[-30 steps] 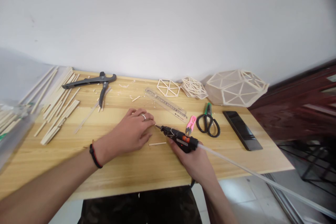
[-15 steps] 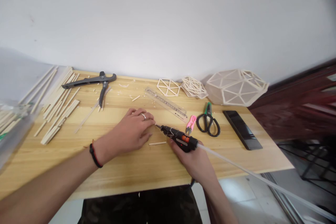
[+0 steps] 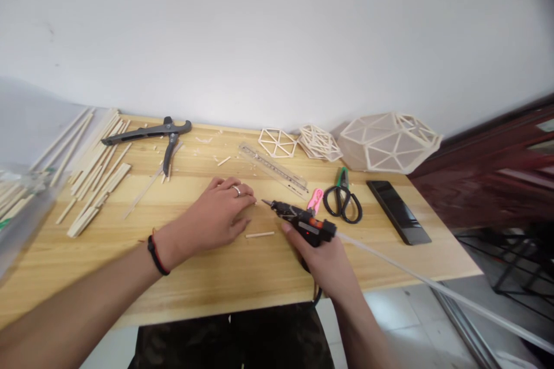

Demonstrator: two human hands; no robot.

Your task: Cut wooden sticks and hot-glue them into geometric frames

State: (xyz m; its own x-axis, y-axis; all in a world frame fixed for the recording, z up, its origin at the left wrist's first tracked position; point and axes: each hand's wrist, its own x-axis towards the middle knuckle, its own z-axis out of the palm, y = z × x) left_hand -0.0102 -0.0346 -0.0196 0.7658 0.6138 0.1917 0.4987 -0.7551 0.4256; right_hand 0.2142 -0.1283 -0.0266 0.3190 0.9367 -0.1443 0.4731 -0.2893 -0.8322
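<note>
My right hand (image 3: 326, 259) is wrapped round a black hot glue gun (image 3: 303, 223), with a long clear glue stick (image 3: 389, 262) trailing from its back. The gun's nozzle points left, a short gap from the fingertips of my left hand (image 3: 220, 213). That hand rests low over the table, fingers bent and pressed together, with a ring on one. A tiny pale tip shows at its fingertips; the rest of whatever it holds is hidden. Between the hands lies a short wooden stick (image 3: 259, 234).
Wooden sticks (image 3: 99, 184) and a grey cutter (image 3: 151, 132) lie left. Behind are a clear ruler (image 3: 274, 168), a hexagonal stick frame (image 3: 277, 143), stacked frames (image 3: 319, 143) and a large faceted model (image 3: 389, 144). Pink snips (image 3: 315, 200), black-handled scissors (image 3: 343, 202) and a phone (image 3: 398, 211) sit right.
The glue gun has drawn back to the right, so its nozzle has come away from my left fingertips. My left hand has stayed in place.
</note>
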